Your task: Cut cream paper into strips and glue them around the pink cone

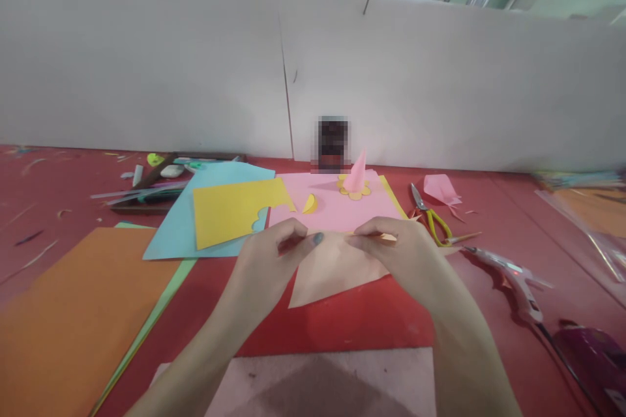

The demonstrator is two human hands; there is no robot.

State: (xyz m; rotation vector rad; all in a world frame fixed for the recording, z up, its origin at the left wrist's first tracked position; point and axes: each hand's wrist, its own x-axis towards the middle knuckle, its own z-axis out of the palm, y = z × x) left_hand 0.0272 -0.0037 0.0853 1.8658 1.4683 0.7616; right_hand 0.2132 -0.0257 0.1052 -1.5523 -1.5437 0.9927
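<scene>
Between my hands is a sheet of pale peach paper (pixel 337 264), its lower edge slanting over the red table. The left side of its upper edge is pinched in my left hand (pixel 276 251), thumb on top. My right hand (pixel 401 244) pinches the same edge farther right; its fingertips are partly hidden. Just beyond lies pink paper (pixel 323 192), bearing a pink paper cone (pixel 357 174) that stands on a yellow flower shape (pixel 359 194). A small folded yellow piece (pixel 310 204) rests to the left of the flower.
Yellow paper (pixel 235 212) overlaps blue paper (pixel 171 234) on the left, near orange sheets (pixel 92 300). Yellow-handled scissors (pixel 433 218), a pink scrap (pixel 441 189) and a glue gun (pixel 513 277) with its cord lie right. A tool tray (pixel 141 208) sits behind; a white partition (pixel 147 58) rises at the back.
</scene>
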